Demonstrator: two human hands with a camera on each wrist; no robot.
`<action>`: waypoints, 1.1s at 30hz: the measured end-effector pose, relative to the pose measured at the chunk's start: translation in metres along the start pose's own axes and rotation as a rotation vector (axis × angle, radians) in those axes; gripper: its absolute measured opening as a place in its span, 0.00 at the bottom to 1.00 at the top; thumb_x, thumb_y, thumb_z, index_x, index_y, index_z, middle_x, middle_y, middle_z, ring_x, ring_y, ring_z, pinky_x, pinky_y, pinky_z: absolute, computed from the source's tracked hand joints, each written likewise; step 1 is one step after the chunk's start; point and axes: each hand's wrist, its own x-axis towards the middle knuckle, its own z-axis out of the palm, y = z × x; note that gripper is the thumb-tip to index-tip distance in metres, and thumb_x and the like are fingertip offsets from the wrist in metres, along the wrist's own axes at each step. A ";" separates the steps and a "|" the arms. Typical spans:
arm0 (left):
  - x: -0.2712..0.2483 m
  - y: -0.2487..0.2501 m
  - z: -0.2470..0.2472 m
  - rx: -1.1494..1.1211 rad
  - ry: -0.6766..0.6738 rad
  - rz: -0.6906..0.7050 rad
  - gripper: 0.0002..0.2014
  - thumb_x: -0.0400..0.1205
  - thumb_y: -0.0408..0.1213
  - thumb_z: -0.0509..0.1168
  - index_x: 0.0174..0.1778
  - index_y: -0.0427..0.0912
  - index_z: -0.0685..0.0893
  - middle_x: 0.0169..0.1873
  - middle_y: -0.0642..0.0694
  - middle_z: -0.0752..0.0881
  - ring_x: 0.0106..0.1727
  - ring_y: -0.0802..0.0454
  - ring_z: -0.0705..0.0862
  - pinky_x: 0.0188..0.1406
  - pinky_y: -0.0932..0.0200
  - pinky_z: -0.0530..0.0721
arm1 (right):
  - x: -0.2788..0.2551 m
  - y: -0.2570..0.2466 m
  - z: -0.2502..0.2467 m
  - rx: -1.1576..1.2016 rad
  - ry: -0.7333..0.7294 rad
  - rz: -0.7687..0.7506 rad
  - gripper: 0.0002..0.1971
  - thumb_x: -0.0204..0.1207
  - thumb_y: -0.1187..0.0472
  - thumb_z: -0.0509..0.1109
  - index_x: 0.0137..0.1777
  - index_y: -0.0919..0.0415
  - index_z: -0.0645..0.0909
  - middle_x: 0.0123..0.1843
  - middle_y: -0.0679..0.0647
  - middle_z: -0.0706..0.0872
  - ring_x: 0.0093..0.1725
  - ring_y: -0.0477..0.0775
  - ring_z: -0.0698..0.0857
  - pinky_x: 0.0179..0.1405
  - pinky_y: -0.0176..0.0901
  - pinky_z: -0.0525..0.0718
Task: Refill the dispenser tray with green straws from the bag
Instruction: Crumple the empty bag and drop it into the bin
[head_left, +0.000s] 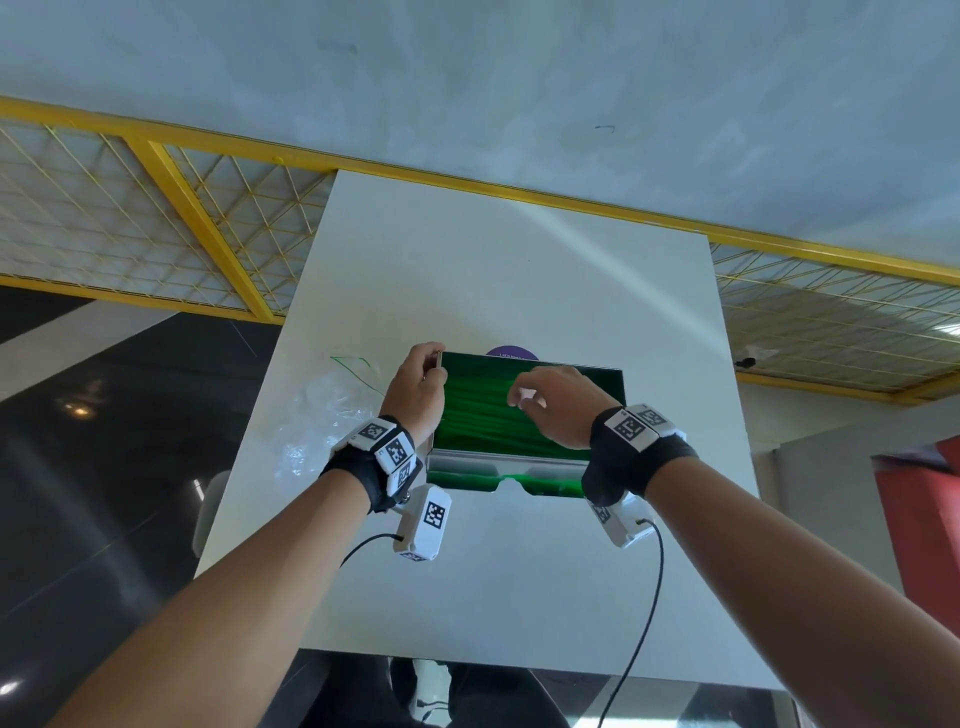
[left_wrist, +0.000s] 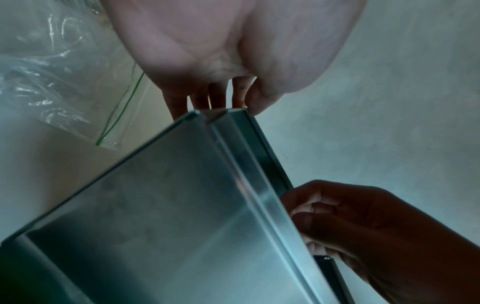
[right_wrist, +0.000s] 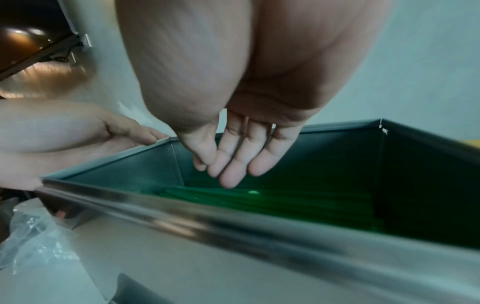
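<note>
Left hand (head_left: 417, 384): the far left corner of the dispenser tray (head_left: 511, 457) is gripped at the rim, thumb on the inner side and fingers (left_wrist: 200, 98) on the outer side, as seen in the left wrist view.
Right hand (head_left: 558, 402): held over the open top of the tray; fingers (right_wrist: 233, 162) are kept nearly straight and close together, pointed down into the tray, and nothing is held.
Dispenser tray: a metal box with an open top, set on the worktop (head_left: 498, 270) near its middle; a cut-out slot is seen along the near front edge.
Green straws (head_left: 483, 410): laid lengthwise inside the tray, below the right fingertips; green is also visible through the front slot.
Bag (head_left: 324, 415): clear plastic, crumpled, lying on the worktop just left of the tray, beside the left wrist.
Purple disc (head_left: 511, 352): partly hidden behind the far wall of the tray.
</note>
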 end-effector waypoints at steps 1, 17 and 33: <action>-0.001 0.002 0.000 -0.005 -0.001 -0.007 0.20 0.87 0.33 0.55 0.75 0.45 0.77 0.66 0.44 0.84 0.53 0.49 0.84 0.43 0.58 0.79 | -0.003 -0.002 0.000 0.020 0.013 -0.008 0.13 0.86 0.60 0.60 0.55 0.46 0.86 0.58 0.49 0.88 0.55 0.52 0.85 0.58 0.51 0.83; -0.018 -0.080 -0.131 0.592 0.028 -0.361 0.48 0.74 0.61 0.69 0.87 0.56 0.53 0.82 0.40 0.71 0.84 0.36 0.66 0.82 0.35 0.61 | -0.003 -0.159 0.016 0.155 0.113 -0.257 0.07 0.82 0.52 0.70 0.57 0.48 0.87 0.45 0.44 0.86 0.39 0.43 0.83 0.49 0.44 0.86; -0.050 -0.007 -0.184 -0.755 0.326 0.015 0.28 0.69 0.60 0.74 0.43 0.34 0.90 0.46 0.29 0.91 0.49 0.25 0.89 0.57 0.30 0.86 | 0.053 -0.243 0.050 1.204 -0.068 0.274 0.11 0.84 0.57 0.71 0.61 0.63 0.79 0.65 0.63 0.82 0.65 0.66 0.85 0.47 0.58 0.94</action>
